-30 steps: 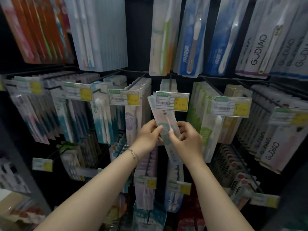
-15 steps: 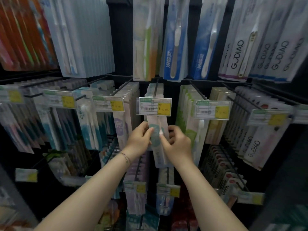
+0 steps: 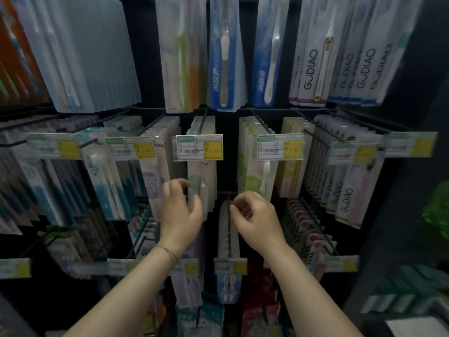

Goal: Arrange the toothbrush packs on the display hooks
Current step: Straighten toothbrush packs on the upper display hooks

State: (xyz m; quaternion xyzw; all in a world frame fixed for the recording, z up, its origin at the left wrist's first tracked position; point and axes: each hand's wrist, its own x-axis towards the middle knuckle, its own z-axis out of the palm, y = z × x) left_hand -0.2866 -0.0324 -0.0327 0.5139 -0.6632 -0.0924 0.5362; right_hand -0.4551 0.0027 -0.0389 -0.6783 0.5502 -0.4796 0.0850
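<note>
A pale toothbrush pack [image 3: 206,181] with a teal label hangs straight on the middle hook [image 3: 202,122], behind a white and yellow price tag [image 3: 198,147]. My left hand [image 3: 181,210] is at the pack's lower left edge. Its thumb lies against the front of the pack and its fingers are loosely bent beside it. My right hand [image 3: 255,215] hovers lower right of the pack, apart from it, with loosely curled fingers that hold nothing. It is in front of the lower hook [image 3: 228,215].
Rows of hooks filled with toothbrush packs cover the dark rack: green packs [image 3: 252,171] to the right, white GUDIAO packs [image 3: 345,190] further right, blue packs [image 3: 223,52] above. Tagged hooks [image 3: 230,265] jut out below my wrists.
Both hands pinched the pack and brought it up under the price tag. Now it hangs on the hook, my right hand has let go and dropped away to the right, and my left grip has loosened.
</note>
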